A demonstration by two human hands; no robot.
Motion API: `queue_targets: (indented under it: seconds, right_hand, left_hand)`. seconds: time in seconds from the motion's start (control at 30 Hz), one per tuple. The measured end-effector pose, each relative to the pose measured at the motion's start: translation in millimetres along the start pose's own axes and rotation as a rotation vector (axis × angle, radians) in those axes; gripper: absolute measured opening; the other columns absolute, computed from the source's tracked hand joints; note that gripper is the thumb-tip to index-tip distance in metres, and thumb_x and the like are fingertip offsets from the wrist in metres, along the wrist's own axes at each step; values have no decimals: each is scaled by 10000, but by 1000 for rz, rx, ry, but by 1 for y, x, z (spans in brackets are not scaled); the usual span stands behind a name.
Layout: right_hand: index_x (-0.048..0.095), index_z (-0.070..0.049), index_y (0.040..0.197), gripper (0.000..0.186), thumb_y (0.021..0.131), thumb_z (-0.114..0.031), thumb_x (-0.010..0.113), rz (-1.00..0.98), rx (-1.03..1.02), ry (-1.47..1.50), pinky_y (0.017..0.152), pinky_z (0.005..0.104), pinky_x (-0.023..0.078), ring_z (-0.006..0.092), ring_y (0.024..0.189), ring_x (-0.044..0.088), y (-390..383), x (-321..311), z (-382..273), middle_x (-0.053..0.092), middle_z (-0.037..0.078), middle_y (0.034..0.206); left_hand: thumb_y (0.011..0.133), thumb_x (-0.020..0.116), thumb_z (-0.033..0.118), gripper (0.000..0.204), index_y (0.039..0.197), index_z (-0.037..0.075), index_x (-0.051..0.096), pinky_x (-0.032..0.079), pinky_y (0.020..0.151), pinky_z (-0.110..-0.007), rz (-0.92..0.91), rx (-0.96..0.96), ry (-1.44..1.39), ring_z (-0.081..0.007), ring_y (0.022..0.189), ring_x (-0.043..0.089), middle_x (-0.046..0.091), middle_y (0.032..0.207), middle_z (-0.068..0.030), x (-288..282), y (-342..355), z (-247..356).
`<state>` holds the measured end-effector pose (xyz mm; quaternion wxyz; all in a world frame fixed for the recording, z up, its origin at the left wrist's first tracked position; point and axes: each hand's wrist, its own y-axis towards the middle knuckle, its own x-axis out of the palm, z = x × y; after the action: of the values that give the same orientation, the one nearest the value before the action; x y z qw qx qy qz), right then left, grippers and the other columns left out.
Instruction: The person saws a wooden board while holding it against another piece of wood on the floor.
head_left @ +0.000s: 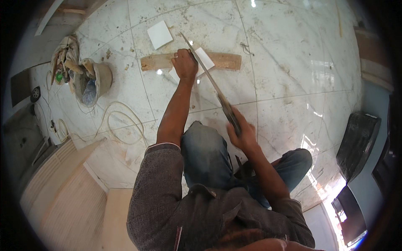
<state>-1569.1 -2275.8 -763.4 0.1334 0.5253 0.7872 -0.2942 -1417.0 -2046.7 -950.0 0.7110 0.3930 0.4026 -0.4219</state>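
Note:
My right hand [244,133] is closed around the dark rear end of a hand saw [212,79]. Its long narrow blade, seen almost edge-on, slants up and left across a white board piece [205,59]. That piece lies over a brown wooden plank [228,61] on the floor. My left hand [185,64] is closed and presses down on the white piece, left of the blade, hiding part of it. A corner of white shows below that hand. Beyond the plank, a separate square white piece [160,35] lies flat.
A bucket [104,79] with a clear bottle and cloths stands at the left on the marbled tile floor [289,79]. A pale hose [109,121] coils nearby. Ribbed panels [63,188] lie lower left. A black wrapped object [359,140] stands at the right.

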Motion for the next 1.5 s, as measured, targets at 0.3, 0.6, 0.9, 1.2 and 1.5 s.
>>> queue_targets:
  seconds: [0.3,0.6,0.9,1.2,1.5]
  right_hand:
    - [422,-52,1374,549,864,-142,606,67,-116,7,756,422,535,363,892,675,-58,-15,1,650,220,1061]
    - [499,27,1297,486,859,-139,627,183,-179,11,693,353,535,319,764,687,-7,-7,-28,677,207,918]
    - [508,107,1255,494,840,-125,639,216,-115,56,660,314,529,255,734,691,-68,-32,-5,673,228,875]
    - [511,104,1251,484,837,-113,638,142,-85,39,661,324,532,281,736,693,-64,-23,0,671,234,877]
    - [524,73,1249,470,837,-120,639,69,-115,58,683,343,538,325,766,693,-49,-37,4,669,249,928]
  left_hand:
    - [910,503,188,148,877,52,549,367,788,-468,32,7,11,-328,898,547,580,913,-130,0,-3,-7]
    - [917,505,197,149,902,55,546,386,766,-464,15,2,63,-312,877,557,574,893,-118,9,6,-6]
    - [955,451,287,245,919,74,566,392,796,-485,-52,-5,73,-305,916,557,568,944,-103,-4,6,1]
    - [947,460,335,262,919,102,578,403,780,-481,-98,-10,93,-291,937,556,570,943,-91,-9,7,1]
    - [916,518,313,208,938,117,583,402,774,-482,-90,17,58,-297,934,564,567,932,-99,-9,5,1]
